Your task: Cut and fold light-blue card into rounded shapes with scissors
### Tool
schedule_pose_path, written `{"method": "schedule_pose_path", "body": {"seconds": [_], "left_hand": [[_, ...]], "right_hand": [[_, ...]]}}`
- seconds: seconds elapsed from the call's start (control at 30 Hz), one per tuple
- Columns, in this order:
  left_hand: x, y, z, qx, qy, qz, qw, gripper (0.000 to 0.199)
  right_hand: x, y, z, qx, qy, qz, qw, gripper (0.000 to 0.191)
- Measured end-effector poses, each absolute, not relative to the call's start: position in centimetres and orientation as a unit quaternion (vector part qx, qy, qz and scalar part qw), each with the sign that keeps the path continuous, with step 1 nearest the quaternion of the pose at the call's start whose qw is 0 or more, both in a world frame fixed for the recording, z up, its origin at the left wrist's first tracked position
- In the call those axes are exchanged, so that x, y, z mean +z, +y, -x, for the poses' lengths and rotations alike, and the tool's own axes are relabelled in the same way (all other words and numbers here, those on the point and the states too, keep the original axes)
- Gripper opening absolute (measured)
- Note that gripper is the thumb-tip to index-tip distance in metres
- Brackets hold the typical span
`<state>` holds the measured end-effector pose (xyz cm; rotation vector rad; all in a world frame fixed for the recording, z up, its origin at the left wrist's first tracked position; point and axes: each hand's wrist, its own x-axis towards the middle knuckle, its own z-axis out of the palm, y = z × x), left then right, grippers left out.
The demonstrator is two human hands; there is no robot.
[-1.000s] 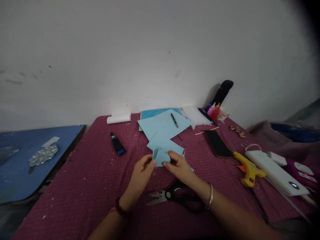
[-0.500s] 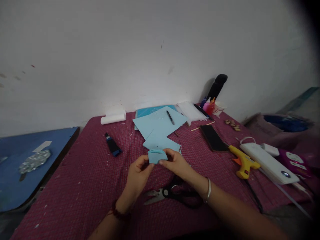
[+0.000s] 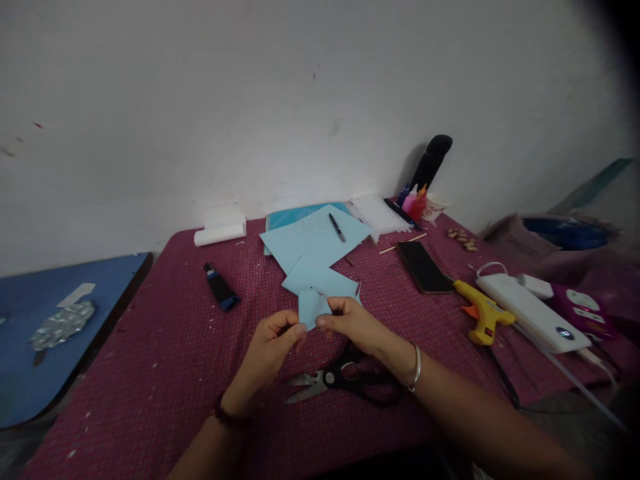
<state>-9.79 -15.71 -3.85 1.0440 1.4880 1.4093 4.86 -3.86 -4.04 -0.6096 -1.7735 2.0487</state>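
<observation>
A small light blue paper piece (image 3: 313, 308) is up in front of me over the table. My right hand (image 3: 353, 325) pinches its lower right edge between thumb and fingers. My left hand (image 3: 274, 340) is closed at its lower left corner, thumb against fingertips. Open-bladed scissors (image 3: 330, 380) with black handles lie just below my hands. Behind the piece are light blue sheets (image 3: 313, 237), and a black pen (image 3: 337, 227) rests on the top one.
A dark blue-and-black tube (image 3: 220, 287) lies left. On the right are a phone (image 3: 424, 267), a yellow glue gun (image 3: 483, 312), a white power bank (image 3: 533, 313) and a purple device (image 3: 583, 311). Paint bottles (image 3: 415, 200) stand by the wall.
The small paper piece has turned from showing its curved, slit-like top edge to a flatter, squarer face. My left fingers have shifted at its corner. The whole view has moved slightly.
</observation>
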Motion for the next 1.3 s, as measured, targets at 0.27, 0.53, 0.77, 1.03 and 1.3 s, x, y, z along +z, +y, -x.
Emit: {"method": "schedule_pose_path", "body": {"seconds": [0.27, 0.53, 0.77, 1.03, 1.3], "left_hand": [[-3.8, -15.3, 9.6, 0.670, 0.565, -0.326, 0.354, 0.017], [-3.4, -15.0, 11.3, 0.730, 0.555, -0.219, 0.335, 0.017], [-3.4, -15.2, 10.5, 0.725, 0.538, -0.224, 0.367, 0.020], [-3.7, -15.4, 10.3, 0.721, 0.559, -0.228, 0.341, 0.023], [-2.8, -15.8, 10.9, 0.728, 0.542, -0.243, 0.344, 0.015]], "right_hand": [[-4.6, -4.7, -4.6, 0.555, -0.764, 0.245, 0.219, 0.017], [-1.5, -6.3, -11.0, 0.283, -0.945, 0.142, 0.076, 0.045], [-5.5, -7.8, -15.8, 0.103, -0.980, 0.162, 0.042, 0.059], [-3.0, -7.1, -14.6, 0.185, -0.964, 0.191, 0.009, 0.042], [-0.8, -3.7, -14.6, 0.480, -0.851, 0.198, 0.077, 0.067]]}}
